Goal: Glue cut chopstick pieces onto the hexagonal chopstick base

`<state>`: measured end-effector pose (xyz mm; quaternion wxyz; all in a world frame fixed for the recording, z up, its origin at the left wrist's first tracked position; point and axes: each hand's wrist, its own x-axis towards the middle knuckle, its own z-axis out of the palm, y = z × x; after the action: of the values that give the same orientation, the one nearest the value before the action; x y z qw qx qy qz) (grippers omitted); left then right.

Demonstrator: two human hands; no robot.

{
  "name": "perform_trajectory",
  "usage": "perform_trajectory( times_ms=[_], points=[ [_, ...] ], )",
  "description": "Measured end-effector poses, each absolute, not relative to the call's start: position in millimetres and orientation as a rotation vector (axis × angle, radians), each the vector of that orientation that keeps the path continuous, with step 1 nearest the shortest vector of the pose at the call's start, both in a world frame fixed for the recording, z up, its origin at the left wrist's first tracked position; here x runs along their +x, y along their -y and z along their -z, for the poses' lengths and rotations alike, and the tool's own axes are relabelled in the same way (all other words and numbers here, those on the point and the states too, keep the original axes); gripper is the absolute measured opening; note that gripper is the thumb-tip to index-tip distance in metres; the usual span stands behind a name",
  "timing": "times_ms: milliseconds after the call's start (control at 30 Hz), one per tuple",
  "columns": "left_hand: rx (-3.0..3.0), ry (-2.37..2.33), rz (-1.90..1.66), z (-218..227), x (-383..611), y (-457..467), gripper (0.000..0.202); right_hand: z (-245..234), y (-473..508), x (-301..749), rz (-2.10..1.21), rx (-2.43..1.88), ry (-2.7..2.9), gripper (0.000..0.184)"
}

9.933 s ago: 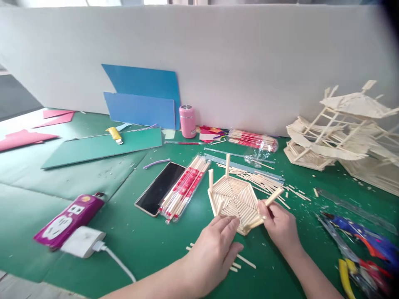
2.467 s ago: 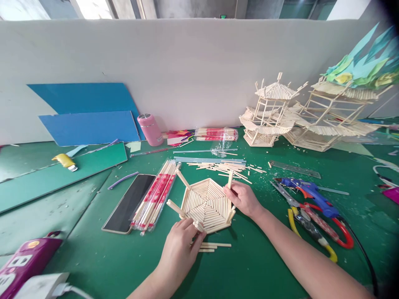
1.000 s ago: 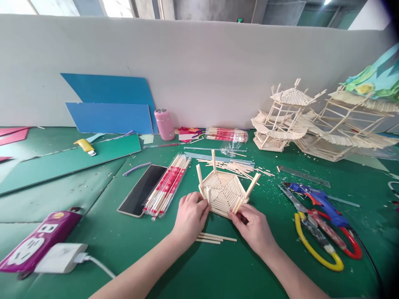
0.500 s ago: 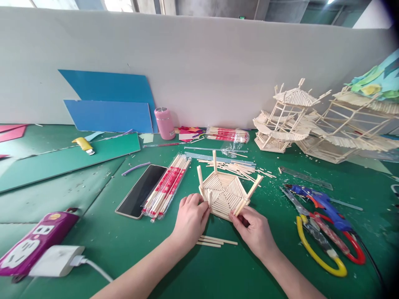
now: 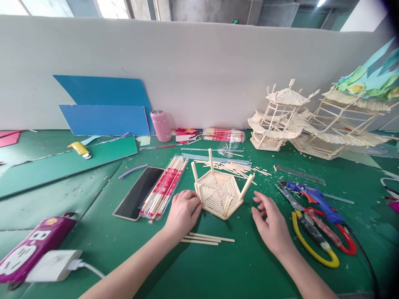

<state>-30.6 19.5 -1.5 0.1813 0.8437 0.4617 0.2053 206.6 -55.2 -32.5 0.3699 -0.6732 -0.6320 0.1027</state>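
Hexagonal base of pale wooden sticks sits between the two hands' fingers. Left hand: bent fingers at its corner (firm hold cannot be told); right hand: fingers parted, gripping nothing. Slim pale wooden rods lie nearside of the left fingers.

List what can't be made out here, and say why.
All in the head view, now:
- Left hand: its grip on the stick frame; its own back hides the fingers' undersides.
- Stick frame: underside, facing the table.
- Phone: right edge, covered by the wrapped sticks.
- Purple power strip: cut off by the left edge.
- Pink bottle: label print, too small.
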Motion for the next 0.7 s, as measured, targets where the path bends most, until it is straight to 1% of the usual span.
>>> perform_trajectory(
  times_ms=[67, 167, 267, 367, 433, 533, 600, 700],
  points=[
    [2.342, -1.273, -0.597, 1, -35, -26, 0.022, 35, 49, 212, -0.259, -1.759, 1.684, 0.037],
    [2.245, -1.271, -0.627, 0, -42, -38, 0.021, 35, 47, 204, -0.292, -1.743, 1.798, 0.035],
    [2.104, -1.307, -0.668, -2, -48, -50, 0.022, 27, 56, 178, -0.353, -1.701, 1.889, 0.037],
    [1.945, -1.289, -0.721, -7, -51, -62, 0.026, 13, 68, 151, -0.487, -1.6, 2.022, 0.041],
    [1.83, -1.241, -0.769, -10, -51, -69, 0.031, 5, 71, 141, -0.595, -1.487, 2.092, 0.038],
    [1.634, -1.189, -0.866, -11, -52, -76, 0.039, 2, 66, 147, -0.631, -1.463, 1.975, 0.026],
    [1.482, -1.199, -0.95, -9, -55, -75, 0.04, 4, 57, 162, -0.58, -1.518, 1.831, 0.021],
    [1.238, -1.259, -1.067, -4, -60, -66, 0.03, 12, 39, 182, -0.511, -1.606, 1.767, 0.027]
  ],
)
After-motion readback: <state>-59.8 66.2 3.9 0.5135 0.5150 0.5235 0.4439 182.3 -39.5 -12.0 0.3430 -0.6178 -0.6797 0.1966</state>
